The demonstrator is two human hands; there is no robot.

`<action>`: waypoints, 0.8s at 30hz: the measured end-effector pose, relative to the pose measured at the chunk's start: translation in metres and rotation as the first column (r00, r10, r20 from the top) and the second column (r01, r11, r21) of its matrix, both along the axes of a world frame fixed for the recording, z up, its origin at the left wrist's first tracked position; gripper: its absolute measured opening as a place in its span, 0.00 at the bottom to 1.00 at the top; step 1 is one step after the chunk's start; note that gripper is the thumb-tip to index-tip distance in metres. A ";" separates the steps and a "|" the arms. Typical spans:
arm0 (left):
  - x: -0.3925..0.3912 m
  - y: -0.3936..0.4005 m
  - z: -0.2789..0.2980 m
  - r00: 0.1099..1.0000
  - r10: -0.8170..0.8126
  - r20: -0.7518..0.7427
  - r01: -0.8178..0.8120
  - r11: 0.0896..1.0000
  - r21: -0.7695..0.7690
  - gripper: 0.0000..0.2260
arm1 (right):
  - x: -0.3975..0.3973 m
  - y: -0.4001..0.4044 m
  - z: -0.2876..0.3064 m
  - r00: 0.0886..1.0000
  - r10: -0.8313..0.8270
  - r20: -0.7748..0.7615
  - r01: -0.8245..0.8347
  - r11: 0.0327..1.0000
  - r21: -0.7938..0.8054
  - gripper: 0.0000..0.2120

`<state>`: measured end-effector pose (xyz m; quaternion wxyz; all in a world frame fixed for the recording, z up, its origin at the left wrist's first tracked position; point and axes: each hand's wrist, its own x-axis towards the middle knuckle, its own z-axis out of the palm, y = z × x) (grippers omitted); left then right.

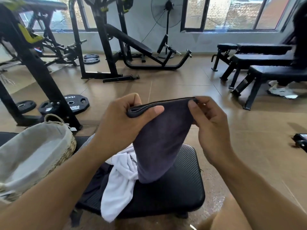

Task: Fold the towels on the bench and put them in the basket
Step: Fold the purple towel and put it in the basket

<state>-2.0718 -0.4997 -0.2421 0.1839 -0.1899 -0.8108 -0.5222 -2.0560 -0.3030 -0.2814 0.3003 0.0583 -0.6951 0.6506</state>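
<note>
Both hands hold up a dark grey soft towel point(159, 138) over the black padded bench point(182, 188); the towel is doubled over, so its top edge shows stacked layers. The left hand point(123, 120) pinches the top left corner, with the thumb lying flat on the front of the cloth and the fingers curled behind it; the right hand point(211, 123) pinches the top right corner between thumb and fingertips. The towel hangs down from the two hands, and its bottom end touches the bench.

A crumpled white cloth towel point(119, 183) lies on the bench just beside the hanging towel, on its left; one end droops over the near edge of the bench. Something dark lies under the white towel, but I cannot tell what it is.

The round woven straw basket with a pale cloth lining point(36, 156) sits on the left, near the bench; I can see no towel inside it. Black round weight plates point(73, 103) lie on the brown floor behind it.
</note>
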 end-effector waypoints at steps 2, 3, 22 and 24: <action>0.010 -0.006 0.013 0.999 0.009 -0.044 -0.011 1.000 -0.028 0.26 | 0.015 -0.001 0.014 0.996 0.019 -0.082 -0.015 0.999 0.045 0.01; 0.014 -0.011 0.018 0.998 0.005 -0.065 -0.008 0.998 -0.058 0.28 | 0.022 -0.003 0.021 0.993 0.017 -0.113 -0.010 0.998 0.067 0.02; -0.067 -0.015 -0.178 0.883 -0.097 0.459 0.180 0.974 -0.141 0.17 | -0.116 0.051 -0.177 0.651 -0.220 0.726 -0.217 0.863 0.456 0.03; -0.062 -0.008 -0.199 0.920 -0.193 0.341 0.316 0.881 -0.353 0.18 | -0.129 0.055 -0.192 0.617 -0.236 0.751 -0.233 0.857 0.461 0.04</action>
